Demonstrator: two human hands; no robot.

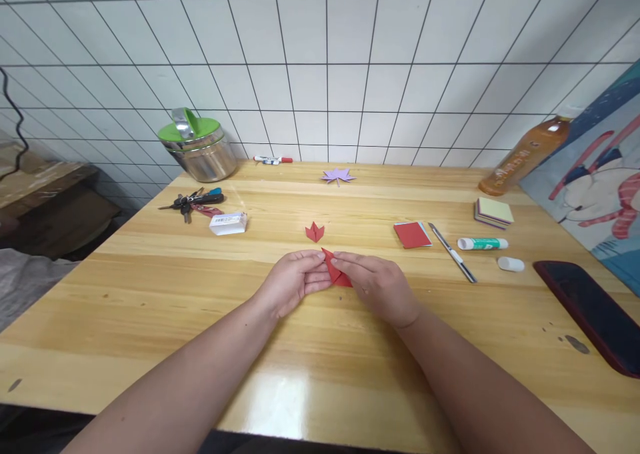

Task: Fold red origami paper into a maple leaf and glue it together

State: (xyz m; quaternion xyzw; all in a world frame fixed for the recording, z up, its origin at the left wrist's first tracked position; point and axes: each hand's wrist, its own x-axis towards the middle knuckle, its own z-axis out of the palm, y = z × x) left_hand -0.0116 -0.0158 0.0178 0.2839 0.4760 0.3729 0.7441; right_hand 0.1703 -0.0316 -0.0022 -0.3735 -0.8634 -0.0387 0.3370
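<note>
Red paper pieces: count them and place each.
3: a folded sheet between the left hand and right hand, a folded piece beyond, a square beside the cutter. More may hide under the square.

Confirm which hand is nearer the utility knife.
Right. The right hand is just left of the utility knife, not touching it. The left hand is farther left, beyond the folded red paper that both hands hold.

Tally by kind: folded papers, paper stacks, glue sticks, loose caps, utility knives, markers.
Folded papers: 3 (held red piece, small red piece, purple leaf)
Paper stacks: 2 (red-topped stack, yellow-topped stack)
Glue stick: 1
Loose cap: 1
Utility knife: 1
Marker: 1
Total: 9
</note>
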